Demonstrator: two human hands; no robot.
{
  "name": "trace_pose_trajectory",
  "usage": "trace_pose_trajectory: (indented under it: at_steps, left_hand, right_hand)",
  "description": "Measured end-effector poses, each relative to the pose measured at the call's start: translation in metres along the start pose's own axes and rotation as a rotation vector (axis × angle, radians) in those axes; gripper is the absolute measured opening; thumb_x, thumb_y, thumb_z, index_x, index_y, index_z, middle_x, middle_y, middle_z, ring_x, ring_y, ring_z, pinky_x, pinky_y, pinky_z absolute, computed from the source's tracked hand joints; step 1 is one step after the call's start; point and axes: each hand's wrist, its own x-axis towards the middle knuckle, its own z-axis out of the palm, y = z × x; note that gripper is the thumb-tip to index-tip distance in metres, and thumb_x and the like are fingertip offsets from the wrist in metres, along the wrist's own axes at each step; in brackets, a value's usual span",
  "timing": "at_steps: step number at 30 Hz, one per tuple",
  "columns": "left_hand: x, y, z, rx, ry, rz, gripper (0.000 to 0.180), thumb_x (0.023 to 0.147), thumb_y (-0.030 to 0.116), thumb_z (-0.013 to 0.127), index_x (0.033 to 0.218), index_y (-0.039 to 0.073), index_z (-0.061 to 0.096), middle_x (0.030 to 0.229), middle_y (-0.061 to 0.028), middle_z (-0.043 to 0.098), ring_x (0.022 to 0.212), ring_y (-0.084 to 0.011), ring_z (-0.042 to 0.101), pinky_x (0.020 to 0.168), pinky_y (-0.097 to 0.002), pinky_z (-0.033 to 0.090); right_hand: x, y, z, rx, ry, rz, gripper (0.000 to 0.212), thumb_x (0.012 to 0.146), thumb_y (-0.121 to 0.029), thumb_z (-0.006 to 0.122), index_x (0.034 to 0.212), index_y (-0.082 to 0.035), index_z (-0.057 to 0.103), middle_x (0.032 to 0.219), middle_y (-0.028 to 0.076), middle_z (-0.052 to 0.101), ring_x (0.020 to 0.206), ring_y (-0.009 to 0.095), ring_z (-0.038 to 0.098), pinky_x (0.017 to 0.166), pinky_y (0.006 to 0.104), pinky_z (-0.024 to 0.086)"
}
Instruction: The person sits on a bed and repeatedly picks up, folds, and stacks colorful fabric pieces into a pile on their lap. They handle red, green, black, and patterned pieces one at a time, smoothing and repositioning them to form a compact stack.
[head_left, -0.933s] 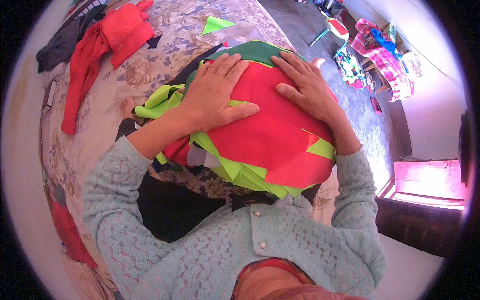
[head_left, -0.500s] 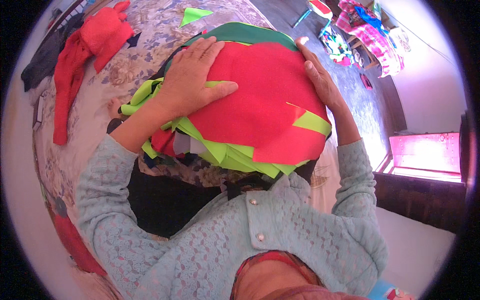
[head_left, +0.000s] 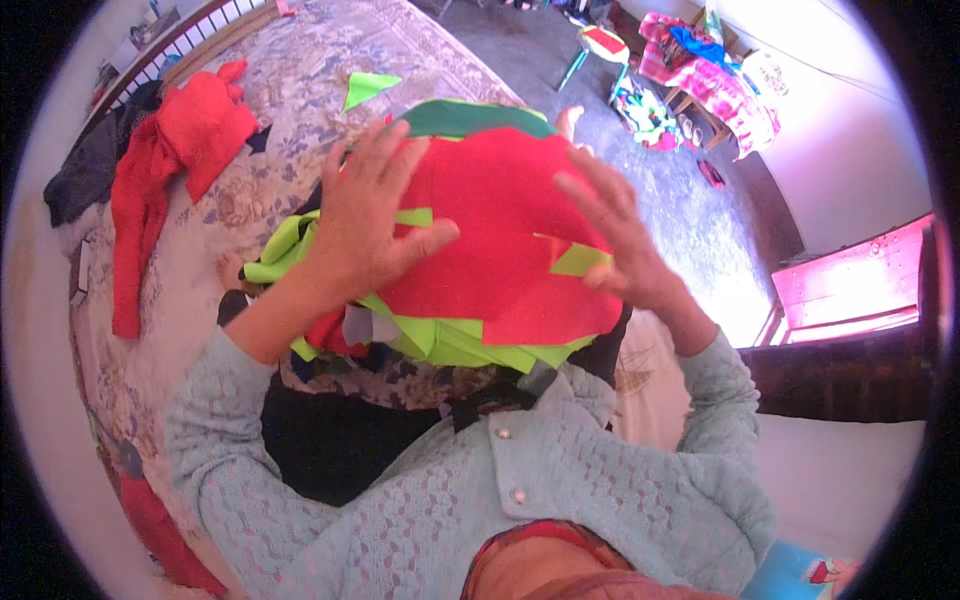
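Observation:
A large red piece of cloth (head_left: 480, 240) lies on top of a pile in front of my body. Beneath its edges stick out lime green cloth pieces (head_left: 450, 340), and dark green cloth (head_left: 475, 118) shows at the far side. My left hand (head_left: 375, 215) is over the left part of the red cloth, fingers spread, thumb pointing right. On the right, my right hand (head_left: 620, 235) hangs over the red cloth's edge with fingers apart, slightly blurred, beside a small lime green patch (head_left: 578, 260). Neither hand grips anything; whether the fingertips touch the cloth I cannot tell.
The pile rests by my lap on a flowered bedsheet (head_left: 290, 120). A lime green triangle scrap (head_left: 368, 88) lies beyond it. At the left are a red garment (head_left: 180, 130) and dark clothes (head_left: 80, 170). A stool (head_left: 603, 42) and a cloth-covered table (head_left: 730, 95) stand far right.
My right hand has come off the pile's right side and moved inward over the cloth. My left hand has lifted slightly, fingers spreading. The view has shifted, with the pile appearing lower.

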Motion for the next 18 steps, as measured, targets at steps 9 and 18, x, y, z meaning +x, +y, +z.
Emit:
trace_pose_trajectory:
  at_steps: [9, 18]
  left_hand:
    - [-0.013, 0.044, 0.01, 0.027, -0.153, 0.187, 0.092, 0.077, 0.069, 0.053, 0.136, 0.0, 0.043, 0.147, -0.0197, 0.033, 0.14, -0.0365, 0.024, 0.113, -0.0555, 0.012]
    - [-0.014, 0.044, 0.009, 0.02, -0.123, 0.197, 0.087, 0.081, 0.069, 0.047, 0.134, 0.001, 0.047, 0.144, -0.0202, 0.037, 0.139, -0.0358, 0.027, 0.112, -0.0566, 0.013]
  right_hand:
    - [0.001, -0.009, 0.031, -0.214, -0.11, -0.004, 0.083, 0.08, -0.068, 0.052, 0.144, -0.016, 0.04, 0.152, 0.014, 0.03, 0.142, 0.033, 0.025, 0.113, 0.0526, 0.013]
    - [-0.008, -0.005, 0.036, -0.181, -0.01, 0.002, 0.077, 0.081, -0.066, 0.052, 0.14, -0.017, 0.047, 0.149, 0.012, 0.036, 0.14, 0.031, 0.029, 0.113, 0.05, 0.015]
